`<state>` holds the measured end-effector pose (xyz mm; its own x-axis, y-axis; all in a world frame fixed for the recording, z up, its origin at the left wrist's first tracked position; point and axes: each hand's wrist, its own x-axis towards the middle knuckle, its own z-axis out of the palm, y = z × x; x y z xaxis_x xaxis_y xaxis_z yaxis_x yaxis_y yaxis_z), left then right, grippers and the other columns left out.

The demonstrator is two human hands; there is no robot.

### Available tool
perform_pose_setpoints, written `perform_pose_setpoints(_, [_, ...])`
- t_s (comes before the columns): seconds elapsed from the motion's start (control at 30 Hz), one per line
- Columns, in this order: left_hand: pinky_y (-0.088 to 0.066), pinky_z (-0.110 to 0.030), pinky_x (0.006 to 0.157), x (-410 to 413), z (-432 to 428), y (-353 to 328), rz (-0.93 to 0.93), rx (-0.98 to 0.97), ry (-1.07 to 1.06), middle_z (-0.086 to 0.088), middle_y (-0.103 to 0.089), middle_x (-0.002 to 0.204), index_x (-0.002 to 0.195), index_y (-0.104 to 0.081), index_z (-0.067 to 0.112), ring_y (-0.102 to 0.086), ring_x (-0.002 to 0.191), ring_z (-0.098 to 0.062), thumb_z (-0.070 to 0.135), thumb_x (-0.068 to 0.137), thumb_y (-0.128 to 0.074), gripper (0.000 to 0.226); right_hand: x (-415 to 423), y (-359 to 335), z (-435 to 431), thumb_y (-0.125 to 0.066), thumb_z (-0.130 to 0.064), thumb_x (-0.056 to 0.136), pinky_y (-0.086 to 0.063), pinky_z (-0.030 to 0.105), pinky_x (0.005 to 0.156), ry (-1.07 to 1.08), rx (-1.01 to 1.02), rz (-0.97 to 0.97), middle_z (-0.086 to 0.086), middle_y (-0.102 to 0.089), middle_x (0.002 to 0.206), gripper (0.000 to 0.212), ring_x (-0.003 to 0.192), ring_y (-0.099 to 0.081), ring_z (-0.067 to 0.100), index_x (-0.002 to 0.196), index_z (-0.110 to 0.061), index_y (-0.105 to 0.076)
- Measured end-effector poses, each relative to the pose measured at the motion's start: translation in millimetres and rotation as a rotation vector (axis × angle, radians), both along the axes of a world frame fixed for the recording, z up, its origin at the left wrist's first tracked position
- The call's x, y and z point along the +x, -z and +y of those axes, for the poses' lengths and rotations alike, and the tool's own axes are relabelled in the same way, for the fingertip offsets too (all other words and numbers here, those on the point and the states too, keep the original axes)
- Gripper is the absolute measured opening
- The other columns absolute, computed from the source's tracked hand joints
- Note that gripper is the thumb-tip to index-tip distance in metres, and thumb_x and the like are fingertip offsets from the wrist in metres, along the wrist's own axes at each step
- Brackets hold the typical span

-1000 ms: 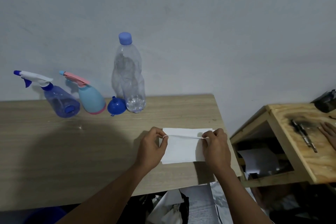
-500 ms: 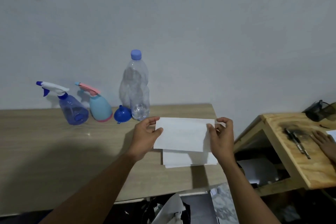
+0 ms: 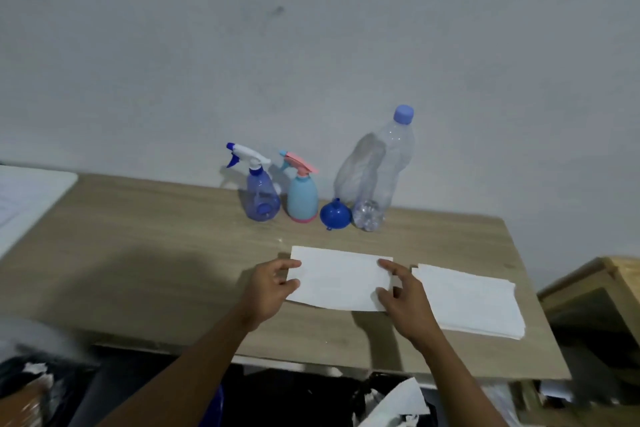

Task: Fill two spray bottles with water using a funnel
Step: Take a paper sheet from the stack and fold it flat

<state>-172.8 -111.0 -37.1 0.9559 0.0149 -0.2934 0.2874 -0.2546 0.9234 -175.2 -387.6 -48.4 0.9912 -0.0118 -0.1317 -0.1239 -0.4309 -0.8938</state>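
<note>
Against the wall stand a translucent blue spray bottle (image 3: pixel 260 198) with a white trigger and a light-blue spray bottle (image 3: pixel 302 196) with a pink trigger. Right of them a blue funnel (image 3: pixel 335 214) lies upside down, touching a tall clear water bottle (image 3: pixel 377 177) with a blue cap and little water at its bottom. Nearer me, my left hand (image 3: pixel 268 288) and my right hand (image 3: pixel 403 295) pinch the two ends of a white paper sheet (image 3: pixel 337 279) just above the wooden table (image 3: pixel 156 253).
A stack of white paper sheets (image 3: pixel 471 298) lies on the table right of my right hand. A white surface (image 3: pixel 24 198) adjoins the table's left end. A lower wooden shelf (image 3: pixel 609 284) stands at the right. Crumpled paper and dark clutter lie below the front edge.
I have lifted one sheet off the stack and carried it left, toward the table's middle. The camera has swung left, so the bottles now appear centred.
</note>
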Motion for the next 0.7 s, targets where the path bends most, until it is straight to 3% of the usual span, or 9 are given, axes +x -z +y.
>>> perform_pose_setpoints(0.07, [-0.052, -0.029, 0.066, -2, 41, 11, 0.005, 0.084, -0.023, -0.001, -0.076, 0.093, 0.105, -0.071, 0.026, -0.067, 0.082, -0.024, -0.007, 0.082, -0.071, 0.041, 1, 10, 41, -0.062, 0.003, 0.085, -0.056, 0.029, 0.084, -0.035, 0.019, 0.036, -0.006, -0.057, 0.134, 0.053, 0.108, -0.064, 0.017, 0.128, -0.028, -0.057])
perform_pose_setpoints(0.17, [-0.057, -0.041, 0.09, 8, 106, 36, -0.029, 0.176, -0.013, -0.003, -0.07, 0.117, 0.108, -0.066, 0.042, -0.07, 0.1, -0.02, 0.008, 0.075, -0.073, 0.048, 11, 21, 104, -0.062, 0.009, 0.083, -0.05, 0.016, 0.091, -0.101, 0.037, 0.028, -0.003, -0.051, 0.136, 0.059, 0.111, -0.054, -0.011, 0.134, -0.02, -0.052])
perform_pose_setpoints(0.2, [-0.056, -0.044, 0.093, 16, 130, 50, -0.037, 0.201, -0.01, -0.001, -0.068, 0.121, 0.109, -0.064, 0.045, -0.069, 0.104, -0.019, 0.014, 0.072, -0.07, 0.048, 18, 23, 125, -0.062, 0.008, 0.083, -0.048, 0.019, 0.097, -0.118, 0.028, 0.02, -0.003, -0.049, 0.137, 0.061, 0.114, -0.051, -0.012, 0.136, -0.017, -0.05])
perform_pose_setpoints(0.3, [-0.051, -0.046, 0.1, 36, 176, 53, -0.041, 0.276, -0.013, -0.005, -0.062, 0.13, 0.124, -0.061, 0.035, -0.063, 0.115, -0.022, 0.013, 0.072, -0.067, 0.057, 39, 32, 180, -0.061, -0.001, 0.08, -0.04, 0.032, 0.11, -0.14, 0.017, 0.018, -0.003, -0.045, 0.138, 0.065, 0.124, -0.046, 0.005, 0.142, -0.01, -0.044])
perform_pose_setpoints(0.37, [-0.047, -0.041, 0.104, 49, 197, 48, -0.045, 0.325, -0.008, -0.009, -0.058, 0.134, 0.131, -0.059, 0.022, -0.057, 0.121, -0.024, 0.001, 0.075, -0.067, 0.061, 54, 31, 210, -0.061, 0.002, 0.081, -0.037, 0.023, 0.108, -0.157, -0.022, 0.024, -0.001, -0.043, 0.138, 0.067, 0.126, -0.043, 0.009, 0.144, -0.009, -0.041])
perform_pose_setpoints(0.43, [-0.044, -0.036, 0.106, 63, 216, 49, -0.043, 0.379, -0.013, -0.009, -0.055, 0.138, 0.135, -0.057, 0.018, -0.053, 0.126, -0.024, -0.004, 0.077, -0.066, 0.063, 71, 33, 234, -0.061, 0.006, 0.083, -0.033, 0.01, 0.1, -0.188, -0.071, 0.016, 0.0, -0.042, 0.137, 0.067, 0.125, -0.042, 0.012, 0.144, -0.009, -0.039])
perform_pose_setpoints(0.47, [-0.042, -0.035, 0.107, 69, 224, 50, -0.039, 0.391, -0.024, -0.009, -0.054, 0.139, 0.136, -0.056, 0.017, -0.051, 0.128, -0.024, -0.004, 0.077, -0.066, 0.063, 78, 33, 244, -0.061, 0.006, 0.084, -0.032, 0.01, 0.098, -0.203, -0.086, 0.014, 0.0, -0.042, 0.137, 0.066, 0.125, -0.042, 0.012, 0.144, -0.01, -0.038])
perform_pose_setpoints(0.6, [-0.032, -0.027, 0.108, 84, 246, 52, 0.009, 0.431, -0.04, -0.009, -0.046, 0.148, 0.141, -0.049, 0.016, -0.041, 0.137, -0.024, 0.001, 0.081, -0.065, 0.064, 101, 34, 273, -0.063, -0.002, 0.083, -0.043, 0.037, 0.107, -0.21, -0.129, -0.015, 0.003, -0.05, 0.139, 0.062, 0.123, -0.047, 0.015, 0.14, -0.016, -0.043])
perform_pose_setpoints(0.7, [-0.022, -0.042, 0.115, 81, 247, 53, 0.031, 0.705, -0.056, -0.002, -0.026, 0.159, 0.148, -0.038, 0.024, -0.021, 0.146, -0.023, 0.028, 0.089, -0.063, 0.064, 107, 32, 284, -0.059, -0.02, 0.095, -0.048, 0.046, 0.1, 0.071, -0.296, -0.102, 0.009, -0.052, 0.136, 0.042, 0.126, -0.046, 0.028, 0.135, -0.013, -0.047])
